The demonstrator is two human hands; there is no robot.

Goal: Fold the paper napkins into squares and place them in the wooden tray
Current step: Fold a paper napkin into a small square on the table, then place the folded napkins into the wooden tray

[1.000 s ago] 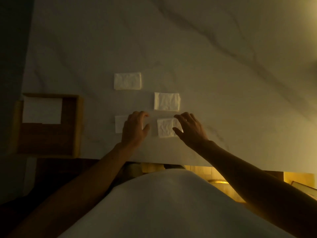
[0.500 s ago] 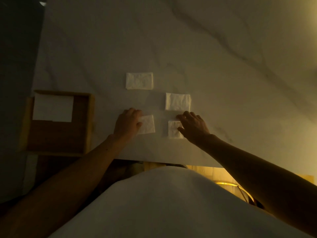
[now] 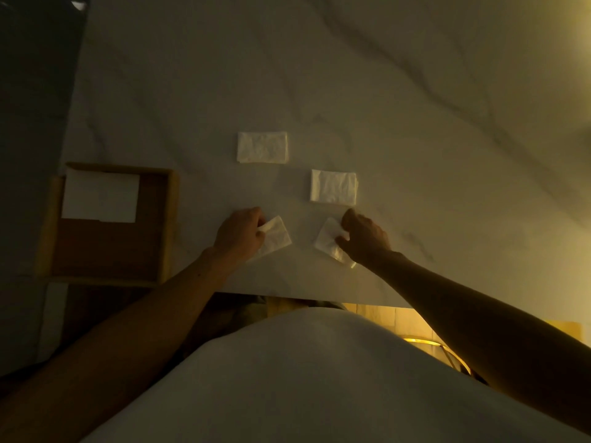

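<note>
Pinching a small folded napkin apiece, both hands sit close to the near edge of the marble worktop [image 3: 415, 123]. The left hand [image 3: 238, 233] has fingers and thumb curled onto the left side of the left-held napkin [image 3: 276, 236], which lies tilted, one corner pointing away from the hand; whether it rests flat on the marble or is partly lifted cannot be told in the dim light. The right hand [image 3: 364, 236] grips the right-held napkin [image 3: 327, 239] between thumb and curled fingers; that piece is tilted the opposite way, its near end passing beneath the wrist. The two held napkins are apart, with marble showing between them.

Two more folded napkins lie flat farther in from the near edge, neither touched by a hand: the middle napkin [image 3: 333, 187] sits just beyond the right hand's knuckles, near but separate; the far napkin [image 3: 262, 147] lies beyond it and to the left, well apart from both hands. Both are rectangular rather than square, long sides running left to right.

The wooden tray [image 3: 108, 247] sits at the near left corner of the worktop; one white tray napkin [image 3: 100, 198] lies flat in its far left part, close against the far rim; brown wood shows over the remainder of the tray floor.

Both forearms are bare; a white garment [image 3: 303, 378] fills the lower view, below the worktop's near edge; lighting is dim and yellowish throughout.
</note>
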